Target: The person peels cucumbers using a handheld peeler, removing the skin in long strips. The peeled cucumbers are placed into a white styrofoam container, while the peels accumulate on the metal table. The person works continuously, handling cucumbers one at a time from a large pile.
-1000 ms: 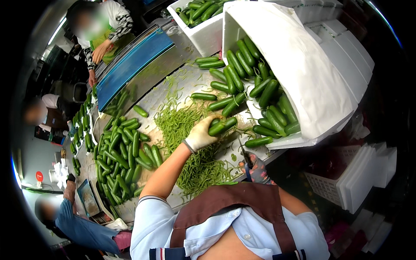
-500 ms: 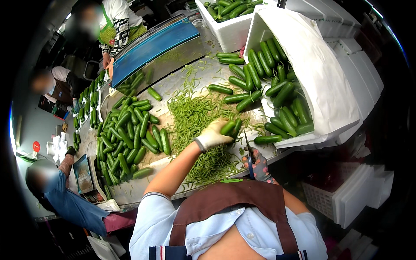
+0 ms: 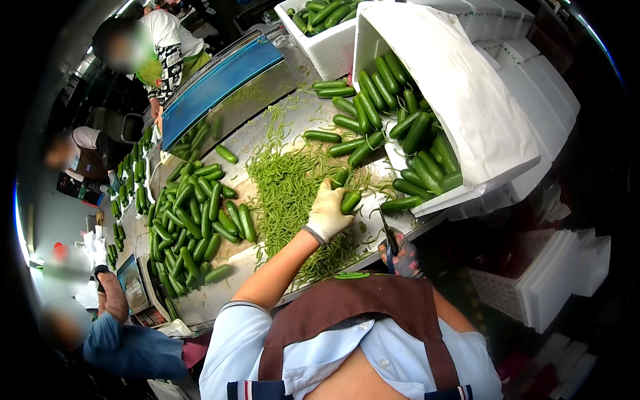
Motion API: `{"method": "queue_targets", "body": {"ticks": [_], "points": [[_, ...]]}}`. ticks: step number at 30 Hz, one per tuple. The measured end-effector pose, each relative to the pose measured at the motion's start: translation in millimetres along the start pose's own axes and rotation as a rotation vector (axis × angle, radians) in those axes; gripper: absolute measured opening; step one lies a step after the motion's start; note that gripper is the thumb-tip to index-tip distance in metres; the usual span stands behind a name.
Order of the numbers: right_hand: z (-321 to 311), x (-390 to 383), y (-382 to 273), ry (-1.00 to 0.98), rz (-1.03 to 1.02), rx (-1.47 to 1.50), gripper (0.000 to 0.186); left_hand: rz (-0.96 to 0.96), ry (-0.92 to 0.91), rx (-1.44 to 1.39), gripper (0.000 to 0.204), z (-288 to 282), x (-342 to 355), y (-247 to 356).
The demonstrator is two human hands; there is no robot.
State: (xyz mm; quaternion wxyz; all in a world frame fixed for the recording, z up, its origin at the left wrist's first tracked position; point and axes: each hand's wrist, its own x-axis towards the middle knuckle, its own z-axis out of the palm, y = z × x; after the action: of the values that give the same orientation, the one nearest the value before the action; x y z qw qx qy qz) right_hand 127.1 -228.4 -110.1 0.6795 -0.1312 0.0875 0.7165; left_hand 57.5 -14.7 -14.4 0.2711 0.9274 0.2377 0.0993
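Observation:
My left hand, in a white glove, is closed on two short green cucumbers. One cucumber sticks out to the right of its fingers and another shows above them. Under this hand lies a wide heap of thin green cut stems. In a patterned grey and pink glove, my right hand grips a pair of scissors near the table's front edge. The blades point up and away, a little apart from the held cucumbers. My fingers partly hide the scissor handles.
A big pile of cucumbers lies to the left. At right a tipped white foam box spills more cucumbers onto the metal table. Another full foam box stands behind. A blue-topped metal ledge crosses the far side. Three people work at left.
My left hand has turned the cucumbers, which now point apart instead of lying side by side. The scissors stay in my right hand. The view has shifted, and the nearest person's arm has moved.

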Motion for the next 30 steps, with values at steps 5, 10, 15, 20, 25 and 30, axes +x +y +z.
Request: {"method": "queue_targets", "body": {"ticks": [5, 10, 15, 20, 25, 30], "points": [[18, 6, 1, 0.303, -0.431, -1.35, 0.043, 0.221, 0.16, 0.049, 0.034, -50, -21, 27], [38, 8, 10, 0.361, -0.911, -2.107, 0.052, 0.222, 0.253, 0.076, 0.034, -58, -43, 32], [35, 20, 13, 0.216, -1.009, -2.136, 0.052, 0.216, 0.306, 0.113, 0.035, -59, -56, 33], [58, 17, 20, 0.138, -0.894, -1.877, 0.048, 0.183, 0.39, 0.133, 0.038, -59, -67, 32], [79, 21, 19, 0.281, -0.74, -1.824, 0.036, 0.132, 0.368, 0.153, 0.038, -65, -66, 22], [70, 32, 22, 0.29, -0.671, -1.376, 0.03, -0.565, 0.232, -1.682, 0.037, -68, -56, -21]]}}
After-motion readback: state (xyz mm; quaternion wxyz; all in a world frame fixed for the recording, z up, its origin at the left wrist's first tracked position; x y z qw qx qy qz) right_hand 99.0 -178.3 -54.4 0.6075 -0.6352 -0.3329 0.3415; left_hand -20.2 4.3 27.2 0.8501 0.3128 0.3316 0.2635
